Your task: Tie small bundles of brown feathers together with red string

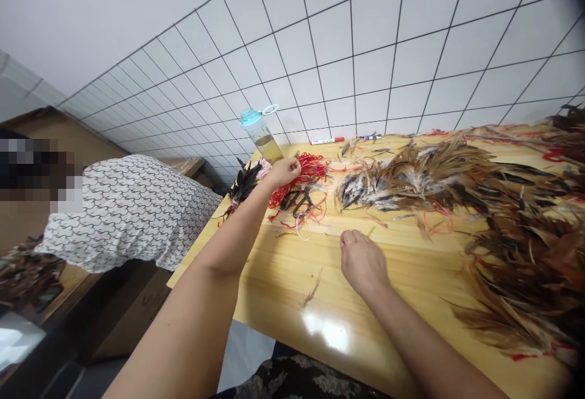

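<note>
My left hand reaches across the table to a tangled heap of red string. Its fingers are pinched at the heap's edge; what they hold, if anything, is too small to make out. Just below the heap lie black-handled scissors among loose red and white strands. Closer to me, my right hand rests closed over the wooden table, its fingers curled under so that anything inside is hidden. A long row of brown feathers lies beyond it.
A water bottle with a light-blue lid stands behind my left hand, beside dark feathers. A red marker lies along the tiled wall. More brown feathers cover the right side. A person in a patterned top is at the left.
</note>
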